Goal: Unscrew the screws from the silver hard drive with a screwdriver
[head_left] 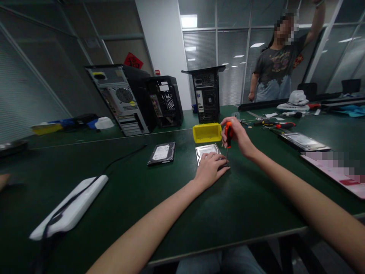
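Note:
My right hand is closed around the orange-and-black handle of a screwdriver. Its shaft points down to the right edge of a silver hard drive; the exact contact of the tip is hard to make out. Over the near part of that drive lies my left hand, fingers bent across it and gripping it against the table, so much of the drive is hidden. Just behind the drive stands a yellow bin. A second hard drive, black with a white label, lies flat to the left.
Computer cases line the back of the green table. A white device with a black cable sits front left. Hand tools, another hard drive and a pink sheet lie right. A person stands beyond the table.

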Demonstrator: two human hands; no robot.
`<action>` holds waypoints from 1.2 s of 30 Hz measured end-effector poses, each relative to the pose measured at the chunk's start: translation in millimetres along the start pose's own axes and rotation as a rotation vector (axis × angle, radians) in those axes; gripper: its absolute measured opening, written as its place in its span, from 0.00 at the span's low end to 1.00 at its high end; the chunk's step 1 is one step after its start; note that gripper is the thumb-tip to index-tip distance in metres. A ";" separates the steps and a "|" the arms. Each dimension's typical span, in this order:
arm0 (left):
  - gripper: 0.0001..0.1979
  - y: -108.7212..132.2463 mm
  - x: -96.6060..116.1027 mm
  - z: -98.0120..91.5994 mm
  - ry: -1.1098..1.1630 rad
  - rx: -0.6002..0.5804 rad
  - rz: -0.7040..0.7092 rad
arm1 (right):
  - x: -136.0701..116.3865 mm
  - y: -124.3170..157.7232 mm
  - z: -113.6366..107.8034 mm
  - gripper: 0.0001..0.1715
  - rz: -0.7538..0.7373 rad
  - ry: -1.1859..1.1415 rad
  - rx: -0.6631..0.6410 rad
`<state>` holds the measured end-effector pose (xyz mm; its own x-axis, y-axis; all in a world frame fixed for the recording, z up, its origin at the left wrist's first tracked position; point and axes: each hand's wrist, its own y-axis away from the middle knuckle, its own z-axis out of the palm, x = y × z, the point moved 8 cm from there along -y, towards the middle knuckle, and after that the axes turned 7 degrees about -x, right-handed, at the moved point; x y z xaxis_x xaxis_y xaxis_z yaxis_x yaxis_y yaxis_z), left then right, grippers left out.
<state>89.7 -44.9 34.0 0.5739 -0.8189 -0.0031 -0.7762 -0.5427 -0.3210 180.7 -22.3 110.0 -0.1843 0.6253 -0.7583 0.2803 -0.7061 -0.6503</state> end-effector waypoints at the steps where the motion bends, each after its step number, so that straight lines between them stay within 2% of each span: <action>1: 0.14 0.0 0.1 0.0 -0.001 0.001 0.000 | 0.7 0.1 0.2 0.21 0.005 -0.017 -0.006; 11: 0.14 0.2 0.1 0.6 -0.018 0.006 -0.002 | -8.3 1.5 0.4 0.18 -0.020 0.084 -0.020; 21: 0.14 0.5 0.9 -0.8 -0.001 -0.006 -0.005 | -10.8 -1.2 -4.1 0.12 -0.092 0.116 0.034; 29: 0.14 0.5 1.0 -1.0 0.005 -0.004 -0.002 | -13.0 0.9 0.3 0.15 -0.051 0.090 0.052; 36: 0.14 0.4 0.4 0.5 -0.004 0.005 0.001 | -10.1 3.0 -9.0 0.15 -0.050 0.239 0.105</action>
<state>89.7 -45.4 33.4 0.5745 -0.8185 -0.0070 -0.7753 -0.5413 -0.3254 191.9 -27.8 116.1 0.0361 0.7123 -0.7010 0.1752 -0.6951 -0.6973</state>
